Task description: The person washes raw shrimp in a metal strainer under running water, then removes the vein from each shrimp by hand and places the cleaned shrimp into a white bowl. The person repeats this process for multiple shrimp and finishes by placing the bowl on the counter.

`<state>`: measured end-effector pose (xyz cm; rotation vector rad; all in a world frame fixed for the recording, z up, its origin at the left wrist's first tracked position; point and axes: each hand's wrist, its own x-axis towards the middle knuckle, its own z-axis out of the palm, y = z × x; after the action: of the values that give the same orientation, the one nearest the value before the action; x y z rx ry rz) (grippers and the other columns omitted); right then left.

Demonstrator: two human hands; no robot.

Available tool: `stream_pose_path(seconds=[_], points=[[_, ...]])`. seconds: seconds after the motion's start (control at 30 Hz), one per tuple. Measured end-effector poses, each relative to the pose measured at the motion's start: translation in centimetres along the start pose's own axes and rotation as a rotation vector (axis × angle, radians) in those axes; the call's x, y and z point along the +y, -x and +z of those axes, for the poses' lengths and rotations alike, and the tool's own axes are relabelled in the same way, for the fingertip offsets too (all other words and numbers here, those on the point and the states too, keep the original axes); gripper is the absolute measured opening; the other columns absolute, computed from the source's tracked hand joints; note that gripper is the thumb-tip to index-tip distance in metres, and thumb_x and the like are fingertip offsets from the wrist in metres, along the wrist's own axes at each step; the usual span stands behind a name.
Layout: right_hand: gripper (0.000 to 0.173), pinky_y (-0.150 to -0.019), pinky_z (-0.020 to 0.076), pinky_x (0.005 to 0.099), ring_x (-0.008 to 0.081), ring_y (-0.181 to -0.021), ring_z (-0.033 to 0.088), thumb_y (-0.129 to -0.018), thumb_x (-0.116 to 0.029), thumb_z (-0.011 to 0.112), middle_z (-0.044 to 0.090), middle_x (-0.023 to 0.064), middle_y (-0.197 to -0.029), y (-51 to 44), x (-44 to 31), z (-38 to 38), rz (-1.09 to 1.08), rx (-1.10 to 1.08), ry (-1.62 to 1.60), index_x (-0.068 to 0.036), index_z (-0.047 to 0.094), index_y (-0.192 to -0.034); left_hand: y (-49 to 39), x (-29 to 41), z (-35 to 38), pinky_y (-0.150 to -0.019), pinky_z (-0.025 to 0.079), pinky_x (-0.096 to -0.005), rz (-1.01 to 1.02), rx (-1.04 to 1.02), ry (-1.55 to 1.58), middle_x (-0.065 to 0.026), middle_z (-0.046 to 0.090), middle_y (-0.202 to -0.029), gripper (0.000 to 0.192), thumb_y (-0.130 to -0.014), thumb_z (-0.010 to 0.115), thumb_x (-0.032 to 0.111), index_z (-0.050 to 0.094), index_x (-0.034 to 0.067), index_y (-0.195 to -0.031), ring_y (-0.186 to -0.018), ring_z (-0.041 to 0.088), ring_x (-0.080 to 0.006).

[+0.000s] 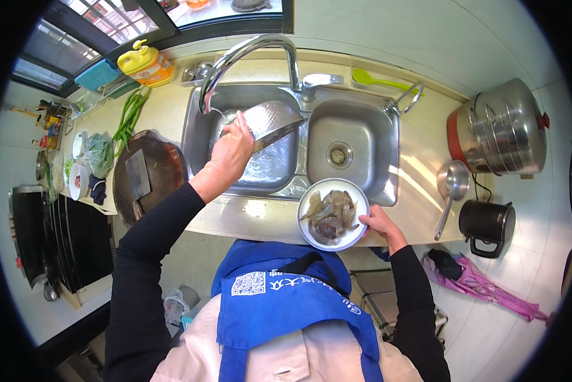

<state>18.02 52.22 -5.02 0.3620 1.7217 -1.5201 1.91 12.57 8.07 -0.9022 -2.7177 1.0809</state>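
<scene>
My left hand (236, 150) grips a hammered metal vessel (274, 119) by its edge. The vessel is tilted on its side over the left sink basin (276, 179), beneath the curved chrome faucet (262, 43). A thin stream seems to come from the spout, close behind the hand. In my right hand (380, 222) is the edge of a white plate (353, 238) with a blue rim. Raw shrimp (333, 215) lie heaped on it. The plate is at the counter's front edge, overlapping the front of the right sink basin (357, 124), whose drain shows.
At left, a cleaver (137, 174) lies on a round wooden chopping board (166, 162), near green peppers (131, 114) and bagged greens (99, 155). A yellow pump bottle (145, 64) stands behind. To the right are a steamer pot (500, 129), a metal ladle (453, 184) and a black kettle (486, 222).
</scene>
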Motion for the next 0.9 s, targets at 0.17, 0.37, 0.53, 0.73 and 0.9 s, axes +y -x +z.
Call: stream_pose_path(seconds=[0.17, 0.37, 0.53, 0.73, 0.9], points=[[0.029, -0.051, 0.0577, 0.0324, 0.0244, -0.066, 0.067, -0.082, -0.012, 0.058, 0.066, 0.0166, -0.085, 3.4, 0.9, -0.8, 0.015, 0.137, -0.189, 0.01, 0.058, -0.102, -1.1, 0.3, -1.7, -0.054, 0.054, -0.025, -0.208, 0.089, 0.536, -0.0284, 0.057, -0.09, 0.068, -0.073, 0.059, 0.001, 0.029, -0.019, -0.131, -0.065, 0.066, -0.0235], [0.03, -0.055, 0.0599, 0.038, 0.0284, -0.075, 0.067, -0.084, -0.002, 0.052, 0.063, 0.0182, -0.096, 6.7, 3.7, -3.8, 0.024, 0.393, -0.364, 0.009, 0.052, -0.112, -3.6, 2.9, -4.4, -0.066, 0.053, -0.0445, -0.345, 0.092, 0.989, -0.0291, 0.056, -0.095, 0.065, -0.079, 0.051, -0.001, 0.022, -0.013, -0.136, -0.074, 0.063, -0.0401], [0.029, -0.052, 0.0591, 0.0381, 0.0291, -0.072, 0.067, -0.084, 0.0, 0.05, 0.064, 0.0173, -0.094, 8.1, 5.7, -8.5, 0.099, 0.472, -0.344, 0.008, 0.052, -0.112, -5.4, 7.7, -3.5, -0.067, 0.05, -0.0499, -0.453, 0.195, 1.274, -0.0284, 0.058, -0.085, 0.059, -0.075, 0.057, 0.002, 0.03, -0.007, -0.127, -0.076, 0.06, -0.0447], [0.033, -0.05, 0.0589, 0.0407, 0.0326, -0.074, 0.067, -0.083, 0.0, 0.052, 0.064, 0.0192, -0.1, 8.1, 6.9, -12.9, 0.183, 0.389, -0.254, 0.008, 0.051, -0.115, -8.0, 13.9, -1.8, -0.062, 0.053, -0.0468, -0.604, -0.042, 1.638, -0.0303, 0.061, -0.076, 0.034, -0.076, 0.055, 0.004, 0.043, -0.011, -0.104, -0.068, 0.064, -0.0422], [0.033, -0.055, 0.0594, 0.0438, 0.0341, -0.077, 0.067, -0.085, -0.005, 0.056, 0.064, 0.0186, -0.099, 7.5, 7.2, -14.3, 0.335, 0.376, -0.274, 0.007, 0.052, -0.116, -9.2, 17.8, -1.5, -0.046, 0.056, -0.0363, -0.685, -0.304, 1.976, -0.0289, 0.061, -0.072, 0.035, -0.079, 0.051, 0.006, 0.041, -0.015, -0.104, -0.054, 0.066, -0.0335]])
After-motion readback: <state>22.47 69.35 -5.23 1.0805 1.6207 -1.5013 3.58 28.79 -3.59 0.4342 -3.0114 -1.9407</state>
